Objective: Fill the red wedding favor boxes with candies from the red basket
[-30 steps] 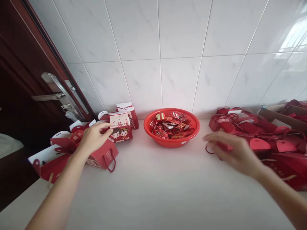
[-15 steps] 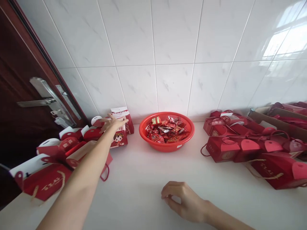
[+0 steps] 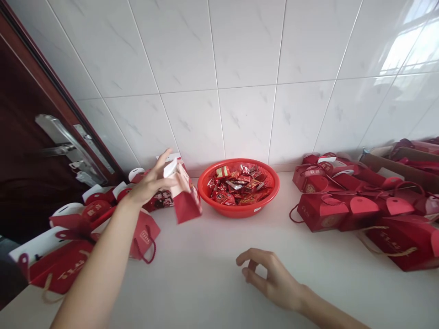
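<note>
Left hand (image 3: 156,182) has a slim red-and-white paper gift box (image 3: 185,196) pinched near its open top, the box tilted, just left of the perforated red plastic basket (image 3: 236,211) heaped with shiny wrapped candies (image 3: 240,185). Right hand (image 3: 272,278), empty, fingers loosely curled, hovers over the smooth white desk (image 3: 192,283), cord-handled red cardboard boxes (image 3: 322,212) beyond it to the right.

glossy wall tiles (image 3: 247,119), perforated plastic basket (image 3: 236,211), smooth tabletop (image 3: 192,283)
</note>
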The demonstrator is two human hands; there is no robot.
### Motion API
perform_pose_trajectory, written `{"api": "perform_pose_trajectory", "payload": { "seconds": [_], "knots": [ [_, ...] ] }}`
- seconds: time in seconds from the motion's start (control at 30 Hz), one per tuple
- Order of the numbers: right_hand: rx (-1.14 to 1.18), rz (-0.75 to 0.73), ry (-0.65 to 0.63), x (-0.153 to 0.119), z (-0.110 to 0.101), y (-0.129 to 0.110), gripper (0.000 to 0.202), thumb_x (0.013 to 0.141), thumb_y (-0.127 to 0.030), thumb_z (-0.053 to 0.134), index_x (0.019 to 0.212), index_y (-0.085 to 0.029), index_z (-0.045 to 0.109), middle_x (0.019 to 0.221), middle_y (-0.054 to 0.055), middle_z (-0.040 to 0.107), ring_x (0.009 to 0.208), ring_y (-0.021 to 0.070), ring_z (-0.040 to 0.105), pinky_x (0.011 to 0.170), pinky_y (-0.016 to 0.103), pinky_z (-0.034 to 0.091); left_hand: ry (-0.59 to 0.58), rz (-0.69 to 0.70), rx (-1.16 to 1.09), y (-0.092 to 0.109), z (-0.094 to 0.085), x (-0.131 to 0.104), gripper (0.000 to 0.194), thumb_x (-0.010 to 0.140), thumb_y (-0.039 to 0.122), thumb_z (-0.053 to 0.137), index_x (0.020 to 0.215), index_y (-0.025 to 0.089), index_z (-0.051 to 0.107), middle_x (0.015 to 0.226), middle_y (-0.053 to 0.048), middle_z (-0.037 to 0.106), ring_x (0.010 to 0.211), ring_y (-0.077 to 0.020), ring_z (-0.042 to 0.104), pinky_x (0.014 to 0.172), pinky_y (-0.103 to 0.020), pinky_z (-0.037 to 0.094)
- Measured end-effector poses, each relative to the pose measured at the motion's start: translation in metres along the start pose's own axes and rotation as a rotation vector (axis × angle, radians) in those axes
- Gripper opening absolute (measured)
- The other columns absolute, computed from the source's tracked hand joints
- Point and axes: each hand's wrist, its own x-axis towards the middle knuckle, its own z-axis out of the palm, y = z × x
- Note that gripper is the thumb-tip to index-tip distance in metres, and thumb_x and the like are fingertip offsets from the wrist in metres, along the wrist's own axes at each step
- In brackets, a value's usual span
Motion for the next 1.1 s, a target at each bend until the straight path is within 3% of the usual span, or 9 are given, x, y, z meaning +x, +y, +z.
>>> {"api": "perform_pose_trajectory", "payload": {
  "seconds": [0.1,0.17,0.37,0.47,0.63,0.77,0.87,1.0,1.1],
  "knots": [
    [0.111,0.041,0.047,0.003,-0.004,-0.001,0.029,0.093,-0.032,0.058,0.12,-0.023,0.059,0.112,0.008,0.068,0.075,0.0149,0.065,0.074,0.032,0.053,-0.323,0.13,-0.401,0.01,0.004,-0.027,0.133,0.058,0.05,0.078,0.163,0.022,0.002,0.155,-0.012,0.048,0.14,-0.0397,0.045,0.106,-0.044,0.046],
    [0.194,0.073,0.074,0.006,-0.005,0.001,0.042,0.092,-0.039,0.062,0.13,-0.025,0.051,0.125,0.01,0.062,0.074,0.0129,0.063,0.077,0.034,0.053,-0.494,0.175,-0.543,0.013,0.015,-0.042,0.13,0.057,0.044,0.083,0.163,0.027,0.01,0.157,-0.012,0.045,0.14,-0.0421,0.044,0.104,-0.047,0.048],
    [0.446,0.131,0.07,0.012,-0.011,0.006,0.067,0.085,-0.046,0.074,0.141,-0.03,0.042,0.144,0.013,0.05,0.08,0.0135,0.065,0.075,0.033,0.054,-0.807,0.184,-0.734,0.031,0.068,-0.06,0.116,0.055,0.047,0.086,0.157,0.029,0.032,0.15,-0.014,0.053,0.138,-0.0414,0.049,0.104,-0.052,0.045],
    [0.545,0.131,0.001,0.016,-0.017,0.007,0.065,0.079,-0.046,0.081,0.134,-0.026,0.052,0.133,0.011,0.061,0.088,0.0192,0.069,0.078,0.035,0.056,-0.898,0.158,-0.751,0.037,0.088,-0.049,0.12,0.045,0.055,0.089,0.152,0.03,0.042,0.151,-0.014,0.053,0.137,-0.0433,0.049,0.103,-0.054,0.046],
    [0.339,0.113,0.106,0.021,-0.024,0.015,0.046,0.082,-0.054,0.075,0.111,-0.019,0.065,0.111,0.009,0.072,0.08,0.0182,0.068,0.072,0.033,0.055,-0.902,0.168,-0.786,0.027,0.102,-0.035,0.108,0.052,0.054,0.086,0.149,0.025,0.046,0.16,-0.015,0.04,0.145,-0.0444,0.038,0.111,-0.055,0.04],
    [0.073,0.06,0.204,0.021,-0.021,0.024,0.031,0.09,-0.051,0.066,0.094,-0.02,0.063,0.091,0.006,0.07,0.072,0.0168,0.062,0.066,0.03,0.051,-0.911,0.185,-0.844,0.02,0.105,-0.039,0.09,0.062,0.04,0.081,0.145,0.024,0.05,0.157,-0.013,0.045,0.144,-0.0434,0.039,0.114,-0.056,0.037],
    [-0.105,-0.013,0.297,0.021,-0.015,0.032,0.023,0.094,-0.043,0.059,0.088,-0.021,0.059,0.094,0.006,0.065,0.073,0.0166,0.061,0.067,0.031,0.052,-0.866,0.23,-0.858,0.023,0.107,-0.044,0.071,0.072,0.039,0.078,0.138,0.023,0.057,0.152,-0.012,0.052,0.143,-0.0396,0.042,0.115,-0.055,0.036],
    [-0.214,0.012,0.276,0.02,-0.01,0.042,0.02,0.093,-0.033,0.057,0.078,-0.022,0.052,0.087,0.003,0.06,0.067,0.0154,0.058,0.061,0.028,0.049,-0.661,0.135,-0.715,0.027,0.114,-0.047,0.041,0.091,0.05,0.061,0.114,0.017,0.07,0.123,-0.012,0.069,0.122,-0.0318,0.061,0.106,-0.045,0.047],
    [-0.251,0.031,0.255,0.022,-0.008,0.046,0.015,0.092,-0.028,0.057,0.079,-0.022,0.052,0.088,0.003,0.06,0.067,0.0158,0.058,0.062,0.028,0.049,-0.477,0.069,-0.564,0.026,0.124,-0.047,0.038,0.089,0.052,0.063,0.094,0.016,0.071,0.104,-0.009,0.072,0.104,-0.0273,0.066,0.093,-0.038,0.051]
  ]
}}
